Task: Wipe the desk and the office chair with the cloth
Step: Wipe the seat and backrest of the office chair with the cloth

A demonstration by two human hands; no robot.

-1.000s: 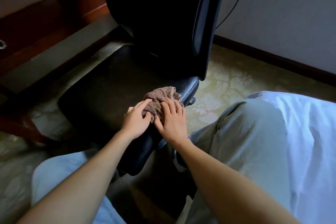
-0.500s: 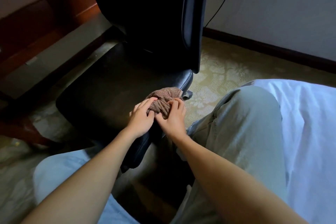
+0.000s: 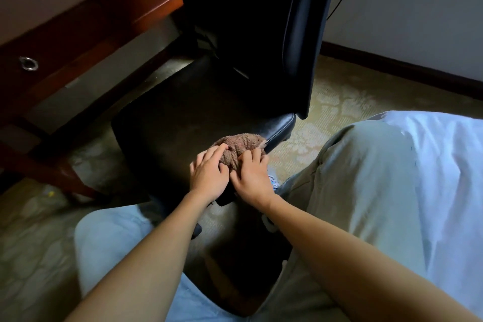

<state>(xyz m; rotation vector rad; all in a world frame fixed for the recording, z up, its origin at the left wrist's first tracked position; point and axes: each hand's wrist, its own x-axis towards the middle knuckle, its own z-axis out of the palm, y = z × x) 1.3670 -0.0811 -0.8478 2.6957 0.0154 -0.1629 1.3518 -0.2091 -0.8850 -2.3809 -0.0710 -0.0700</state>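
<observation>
Firmly bunched at the near edge of the chair (image 3: 183, 117) seat, the cloth (image 3: 241, 145) is gripped by 2 hands, the left hand (image 3: 209, 178) and right hand (image 3: 252, 180) both curled into its folds; it is judged best flattened first, then drawn in overlapping strokes across the seat.
</observation>
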